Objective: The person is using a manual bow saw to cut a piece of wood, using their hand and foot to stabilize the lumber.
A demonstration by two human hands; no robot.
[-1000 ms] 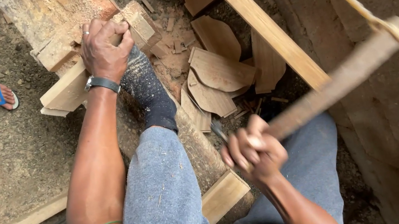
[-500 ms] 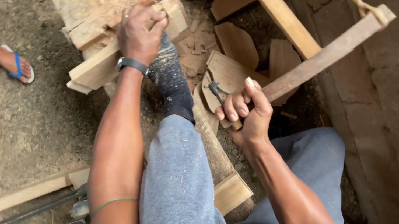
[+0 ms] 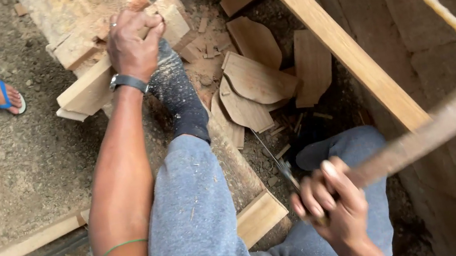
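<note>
Log (image 3: 76, 11) lies under a wooden block (image 3: 106, 74), pinned there by the socked foot (image 3: 179, 99) and the left hand (image 3: 131, 42) clamped over it for steadiness. Nearer than the log, the right hand (image 3: 332, 203) grips a frame saw's handle (image 3: 428, 130).

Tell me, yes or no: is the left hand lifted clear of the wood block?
No. The left hand grips the wood block, fingers wrapped over its top edge.

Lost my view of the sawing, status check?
Left hand clamps wood block on log. Right hand grips frame saw handle. Offcuts piled beside blade; socked foot near cut.
</note>
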